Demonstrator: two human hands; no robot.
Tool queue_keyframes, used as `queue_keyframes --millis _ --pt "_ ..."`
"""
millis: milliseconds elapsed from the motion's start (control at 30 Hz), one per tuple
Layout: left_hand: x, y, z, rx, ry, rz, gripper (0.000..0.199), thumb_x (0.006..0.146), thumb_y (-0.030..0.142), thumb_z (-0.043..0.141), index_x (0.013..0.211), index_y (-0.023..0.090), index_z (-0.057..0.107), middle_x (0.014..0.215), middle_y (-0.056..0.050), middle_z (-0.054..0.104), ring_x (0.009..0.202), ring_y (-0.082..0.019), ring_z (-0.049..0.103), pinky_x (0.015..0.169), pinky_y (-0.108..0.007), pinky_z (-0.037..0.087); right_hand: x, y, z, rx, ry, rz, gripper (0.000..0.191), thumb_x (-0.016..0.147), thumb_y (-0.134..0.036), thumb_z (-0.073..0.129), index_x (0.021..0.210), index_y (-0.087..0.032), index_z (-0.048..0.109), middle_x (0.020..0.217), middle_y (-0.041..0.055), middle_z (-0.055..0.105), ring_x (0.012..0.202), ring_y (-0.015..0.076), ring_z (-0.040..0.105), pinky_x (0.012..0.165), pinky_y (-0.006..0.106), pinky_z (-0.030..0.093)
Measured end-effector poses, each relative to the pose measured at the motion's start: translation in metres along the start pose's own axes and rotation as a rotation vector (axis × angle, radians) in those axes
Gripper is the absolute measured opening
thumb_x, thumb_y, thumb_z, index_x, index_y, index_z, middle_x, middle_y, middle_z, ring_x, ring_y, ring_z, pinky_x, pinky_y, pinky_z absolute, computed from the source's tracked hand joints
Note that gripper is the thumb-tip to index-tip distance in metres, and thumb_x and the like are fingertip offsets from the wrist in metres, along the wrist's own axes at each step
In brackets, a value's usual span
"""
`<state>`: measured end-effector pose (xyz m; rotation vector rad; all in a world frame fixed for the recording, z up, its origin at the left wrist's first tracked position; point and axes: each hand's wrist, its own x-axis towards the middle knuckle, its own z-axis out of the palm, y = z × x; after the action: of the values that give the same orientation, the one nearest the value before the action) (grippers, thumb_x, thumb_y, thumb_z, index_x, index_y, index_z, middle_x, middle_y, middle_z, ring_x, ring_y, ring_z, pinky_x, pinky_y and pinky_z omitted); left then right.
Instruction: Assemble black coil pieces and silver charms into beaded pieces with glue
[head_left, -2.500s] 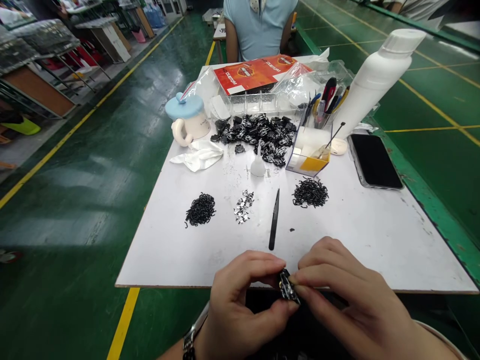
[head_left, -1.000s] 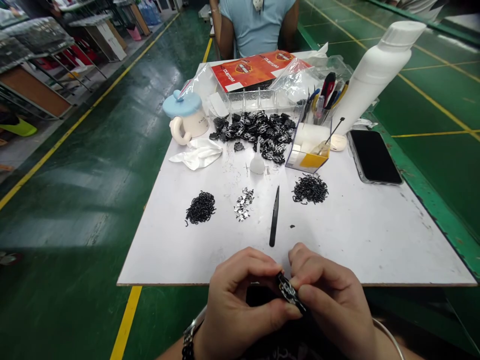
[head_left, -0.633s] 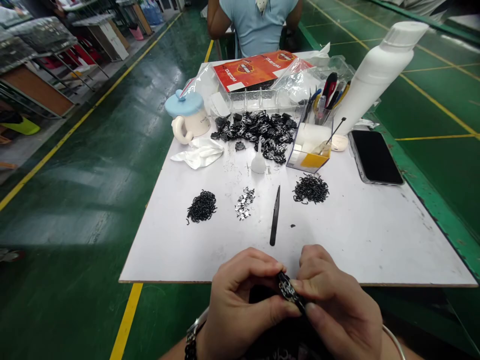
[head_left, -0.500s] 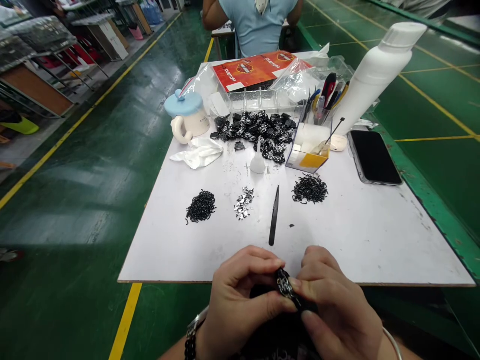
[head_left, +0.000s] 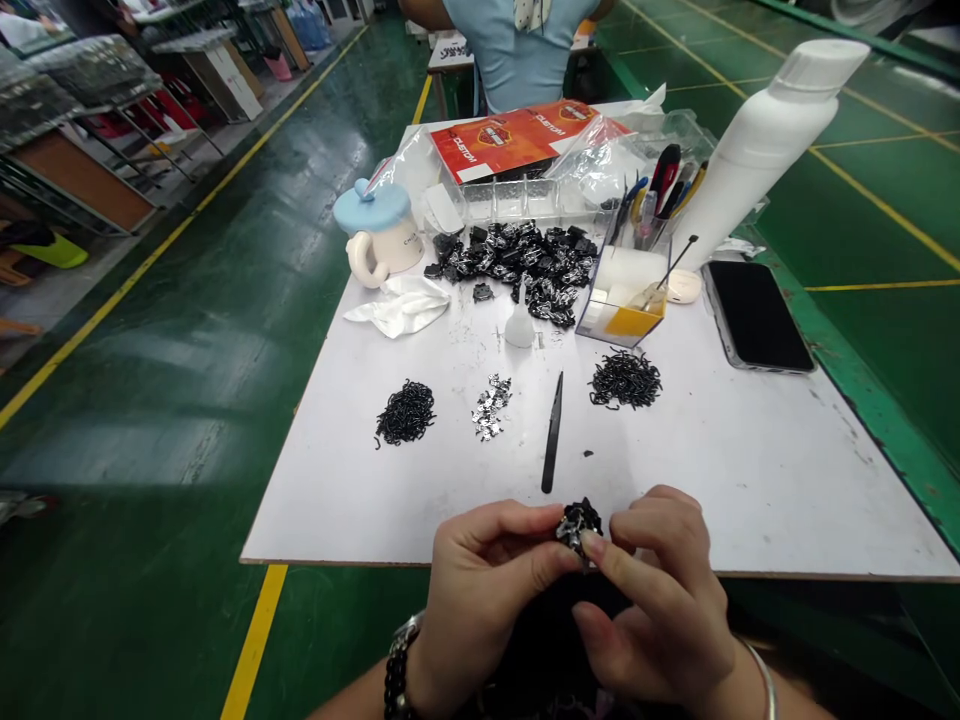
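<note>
Near the table's front edge, my left hand [head_left: 495,580] pinches a small black and silver part [head_left: 577,524] between thumb and forefinger. My right hand [head_left: 660,590] touches the part with its forefinger tip; its thumb is lower and apart from the part. Black tweezers [head_left: 553,435] lie just beyond the hands. Farther back are a pile of silver pieces [head_left: 492,408], a left pile of small black pieces [head_left: 406,412] and a right pile of similar ones [head_left: 625,379]. A small white bottle [head_left: 519,325] stands before a heap of black parts [head_left: 525,260].
On the white table [head_left: 330,500] are a lidded mug [head_left: 386,240], a crumpled tissue [head_left: 401,306], a tool holder [head_left: 622,300], a tall white bottle [head_left: 757,150] and a phone [head_left: 759,315]. Orange packaging [head_left: 502,140] lies at the back. A person [head_left: 517,55] sits beyond.
The part has been raised and turned, showing more of its face. My right thumb has come away from it, while the right forefinger still touches it. The camera view has shifted slightly.
</note>
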<state>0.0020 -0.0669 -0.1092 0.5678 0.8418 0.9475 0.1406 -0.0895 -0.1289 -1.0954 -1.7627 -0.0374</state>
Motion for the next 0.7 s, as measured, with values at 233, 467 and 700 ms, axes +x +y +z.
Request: queue_keyframes --millis 233,467,700 --pt "-0.0021 0.0016 0.0060 0.042 0.035 0.008 0.022 0.070 0.005 0.076 0.084 0.023 0.077 0.077 0.002 0.076 0.070 -0.009 0.071 0.066 -0.008 0.056 -0.0021 0.0031 -0.0001 -0.116 0.022 -0.037 0.017 0.086 -0.026 0.050 0.094 -0.012 0.055 0.081 0.0061 0.046 0.070 0.0171 0.042 0.065 0.039 0.037" --pt "-0.0013 -0.0017 0.0053 0.045 0.092 -0.010 0.022 0.071 0.005 0.074 0.088 0.019 0.076 0.075 -0.001 0.076 0.069 -0.011 0.072 0.067 -0.010 0.057 -0.0064 0.0051 0.0038 -0.109 -0.010 -0.023 0.020 0.090 -0.028 0.045 0.097 -0.012 0.054 0.084 0.0066 0.046 0.074 0.0179 0.043 0.067 0.039 0.036" --pt "0.0003 -0.0027 0.0052 0.076 0.111 -0.003 0.019 0.069 0.005 0.075 0.084 0.017 0.074 0.071 -0.001 0.075 0.065 -0.011 0.071 0.064 -0.011 0.057 -0.0063 0.0031 0.0038 -0.016 -0.026 0.031 0.021 0.092 -0.028 0.042 0.098 -0.013 0.055 0.081 0.0048 0.043 0.072 0.0167 0.042 0.064 0.036 0.034"
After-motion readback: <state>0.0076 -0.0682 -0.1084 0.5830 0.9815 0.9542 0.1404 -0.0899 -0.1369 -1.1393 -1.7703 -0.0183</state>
